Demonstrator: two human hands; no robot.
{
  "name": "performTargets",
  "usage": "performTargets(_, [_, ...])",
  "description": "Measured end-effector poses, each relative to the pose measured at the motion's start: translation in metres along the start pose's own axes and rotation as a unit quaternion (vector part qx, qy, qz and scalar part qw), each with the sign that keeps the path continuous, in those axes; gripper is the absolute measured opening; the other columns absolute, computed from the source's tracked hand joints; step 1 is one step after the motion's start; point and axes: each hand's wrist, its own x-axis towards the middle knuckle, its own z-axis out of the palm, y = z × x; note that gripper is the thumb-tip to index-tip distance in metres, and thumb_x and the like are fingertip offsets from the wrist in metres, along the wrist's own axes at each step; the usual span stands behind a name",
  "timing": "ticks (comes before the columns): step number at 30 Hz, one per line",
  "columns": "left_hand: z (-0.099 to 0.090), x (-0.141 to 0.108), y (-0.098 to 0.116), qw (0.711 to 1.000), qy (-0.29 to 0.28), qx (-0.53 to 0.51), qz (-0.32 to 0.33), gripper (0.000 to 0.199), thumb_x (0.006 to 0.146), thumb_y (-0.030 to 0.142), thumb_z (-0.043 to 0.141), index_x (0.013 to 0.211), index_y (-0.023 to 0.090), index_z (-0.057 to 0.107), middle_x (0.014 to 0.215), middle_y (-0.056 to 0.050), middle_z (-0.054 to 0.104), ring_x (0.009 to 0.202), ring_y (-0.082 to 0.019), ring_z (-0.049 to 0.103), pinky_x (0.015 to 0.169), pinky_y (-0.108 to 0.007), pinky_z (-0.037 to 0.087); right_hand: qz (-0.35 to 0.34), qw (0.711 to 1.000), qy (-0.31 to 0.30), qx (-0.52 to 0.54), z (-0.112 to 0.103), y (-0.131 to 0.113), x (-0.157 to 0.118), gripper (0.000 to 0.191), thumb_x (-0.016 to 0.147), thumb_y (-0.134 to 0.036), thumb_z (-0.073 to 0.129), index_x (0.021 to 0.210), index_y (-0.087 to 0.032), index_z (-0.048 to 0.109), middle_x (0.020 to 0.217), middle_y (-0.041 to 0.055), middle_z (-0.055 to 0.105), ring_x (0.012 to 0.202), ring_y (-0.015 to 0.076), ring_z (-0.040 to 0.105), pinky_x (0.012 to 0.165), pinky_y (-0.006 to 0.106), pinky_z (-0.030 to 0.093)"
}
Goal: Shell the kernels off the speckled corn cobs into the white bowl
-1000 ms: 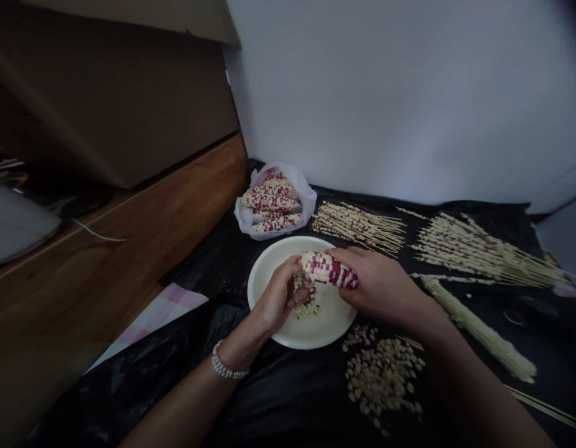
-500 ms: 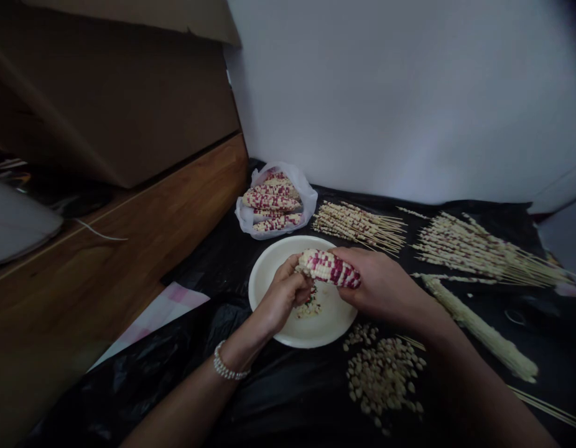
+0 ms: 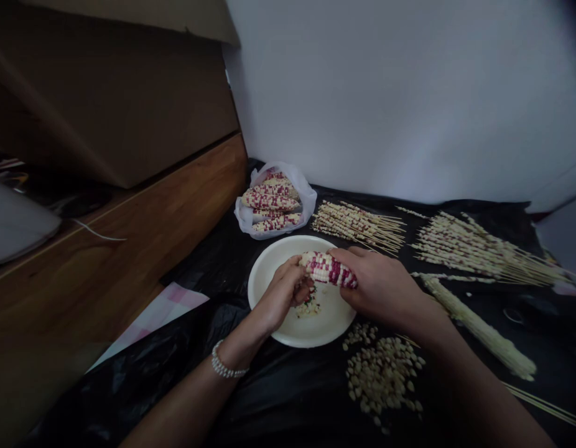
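Observation:
A corn cob (image 3: 328, 269) with cream and dark red kernels lies level above a white bowl (image 3: 264, 258). My right hand (image 3: 379, 277) is wrapped round its right end. My left hand (image 3: 288, 286) closes its fingers around the left end, where the tips are partly hidden. On the bowl's floor, loose kernels (image 3: 309, 309) lie in a small heap under the cob. A beaded bracelet (image 3: 227, 367) circles my left wrist.
Behind the bowl, a plastic bag (image 3: 306, 196) holds several cobs. Kernel-threaded skewers (image 3: 357, 224) lie beside it, with another bundle (image 3: 460, 246) at right. A stripped cob (image 3: 484, 330) and a kernel pile (image 3: 384, 376) rest on black plastic. A cardboard box (image 3: 129, 93) stands left.
The cob has shifted very slightly, and the fingers of my left hand have moved a little at its left end. My right hand keeps its hold.

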Motion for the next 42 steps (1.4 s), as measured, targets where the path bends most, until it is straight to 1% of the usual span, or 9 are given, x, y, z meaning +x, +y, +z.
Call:
performTargets(2, [0.000, 0.001, -0.002, 1.000, -0.003, 0.005, -0.006, 0.013, 0.080, 0.031, 0.057, 0.086, 0.020, 0.054, 0.054, 0.008, 0.042, 0.041, -0.006, 0.026, 0.044, -0.022, 0.020, -0.004, 1.000, 0.001, 0.002, 0.000, -0.001, 0.000, 0.047, 0.077, -0.015, 0.055, 0.123, -0.022, 0.067, 0.106, 0.0085, 0.072, 0.084, 0.0219, 0.065, 0.066, 0.030, 0.038])
performTargets(4, [0.000, 0.000, -0.003, 1.000, 0.008, 0.001, -0.013, 0.015, 0.075, 0.027, 0.057, 0.087, 0.020, 0.054, 0.051, 0.010, 0.039, 0.041, -0.005, 0.023, 0.044, -0.022, 0.017, -0.013, 0.999, -0.002, 0.034, 0.000, -0.001, 0.000, 0.042, 0.076, -0.015, 0.056, 0.117, -0.022, 0.068, 0.106, 0.0079, 0.072, 0.086, 0.0215, 0.065, 0.068, 0.030, 0.040])
performTargets(7, [0.003, -0.001, -0.001, 0.999, 0.027, -0.011, -0.017, 0.025, 0.066, 0.021, 0.057, 0.091, 0.020, 0.055, 0.050, 0.011, 0.037, 0.041, -0.005, 0.021, 0.045, -0.021, 0.015, -0.024, 0.996, -0.005, 0.083, 0.001, 0.002, 0.002, 0.035, 0.076, -0.015, 0.058, 0.110, -0.022, 0.068, 0.108, 0.0067, 0.073, 0.093, 0.0214, 0.066, 0.073, 0.029, 0.043])
performTargets(10, [0.005, -0.003, 0.004, 0.999, 0.015, -0.028, -0.023, 0.032, 0.062, 0.019, 0.058, 0.094, 0.019, 0.056, 0.052, 0.011, 0.038, 0.042, -0.005, 0.024, 0.046, -0.022, 0.014, -0.020, 0.996, -0.003, 0.082, 0.001, 0.005, 0.002, 0.036, 0.077, -0.015, 0.059, 0.111, -0.022, 0.067, 0.109, 0.0067, 0.073, 0.096, 0.0219, 0.067, 0.077, 0.029, 0.045])
performTargets(16, [0.004, -0.002, 0.008, 0.999, -0.008, -0.046, -0.008, 0.021, 0.074, 0.035, 0.062, 0.087, 0.019, 0.054, 0.055, 0.008, 0.044, 0.040, -0.005, 0.025, 0.044, -0.025, 0.017, -0.010, 0.998, -0.001, 0.057, 0.002, 0.007, 0.002, 0.047, 0.077, -0.017, 0.058, 0.122, -0.023, 0.067, 0.110, 0.0071, 0.073, 0.094, 0.0227, 0.066, 0.075, 0.031, 0.044])
performTargets(23, [0.004, -0.002, 0.006, 0.999, -0.010, -0.036, 0.002, 0.017, 0.078, 0.034, 0.060, 0.084, 0.021, 0.050, 0.052, 0.010, 0.038, 0.039, -0.005, 0.023, 0.045, -0.024, 0.018, 0.005, 1.000, -0.005, 0.021, -0.001, -0.003, 0.000, 0.048, 0.079, -0.017, 0.056, 0.126, -0.021, 0.065, 0.109, 0.0090, 0.071, 0.088, 0.0225, 0.064, 0.067, 0.031, 0.038])
performTargets(29, [0.002, -0.003, 0.009, 0.996, -0.004, -0.079, -0.033, 0.020, 0.074, 0.028, 0.062, 0.084, 0.021, 0.047, 0.056, 0.009, 0.044, 0.041, -0.004, 0.024, 0.045, -0.022, 0.019, 0.017, 1.000, -0.015, -0.017, -0.002, -0.012, 0.000, 0.046, 0.083, -0.017, 0.054, 0.128, -0.020, 0.063, 0.109, 0.0095, 0.070, 0.088, 0.0229, 0.064, 0.066, 0.031, 0.035])
performTargets(33, [0.002, -0.002, 0.010, 0.994, 0.002, -0.101, -0.050, 0.025, 0.069, 0.027, 0.064, 0.085, 0.022, 0.045, 0.056, 0.010, 0.041, 0.042, -0.004, 0.024, 0.044, -0.020, 0.017, 0.025, 0.999, -0.016, -0.030, -0.001, -0.016, 0.001, 0.045, 0.084, -0.017, 0.053, 0.129, -0.020, 0.063, 0.109, 0.0100, 0.070, 0.089, 0.0243, 0.065, 0.067, 0.032, 0.035])
performTargets(42, [0.004, -0.003, 0.008, 0.996, 0.027, -0.068, -0.047, 0.026, 0.067, 0.029, 0.063, 0.086, 0.022, 0.046, 0.056, 0.012, 0.038, 0.043, -0.003, 0.024, 0.044, -0.020, 0.018, 0.022, 0.999, -0.027, -0.021, 0.002, -0.019, 0.001, 0.045, 0.084, -0.016, 0.055, 0.128, -0.018, 0.062, 0.110, 0.0112, 0.069, 0.089, 0.0247, 0.065, 0.067, 0.033, 0.035])
